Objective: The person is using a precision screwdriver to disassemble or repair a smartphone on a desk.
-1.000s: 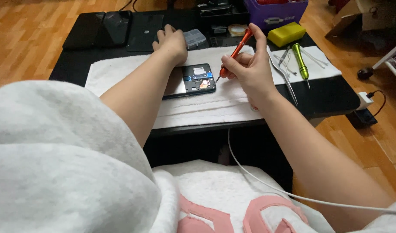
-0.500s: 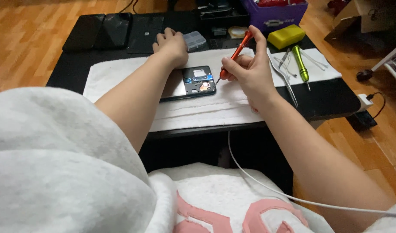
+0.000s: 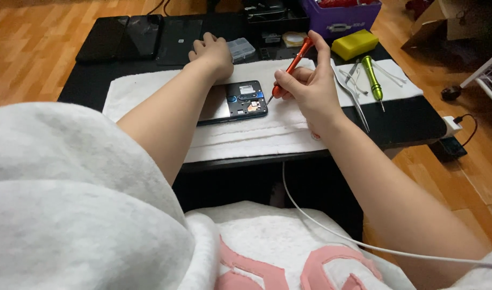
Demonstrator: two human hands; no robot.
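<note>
The opened phone (image 3: 232, 102) lies back-up on a white towel (image 3: 246, 131) spread over the black tabletop (image 3: 412, 126), its inner parts showing. The right hand (image 3: 310, 88) grips a red screwdriver (image 3: 290, 67) like a pen, tip down at the phone's right edge. The left hand (image 3: 213, 52) rests curled into a loose fist just behind the phone, holding nothing that shows. To the right lie tweezers (image 3: 353, 96), a green screwdriver (image 3: 372, 78) and a yellow block (image 3: 355, 44).
</note>
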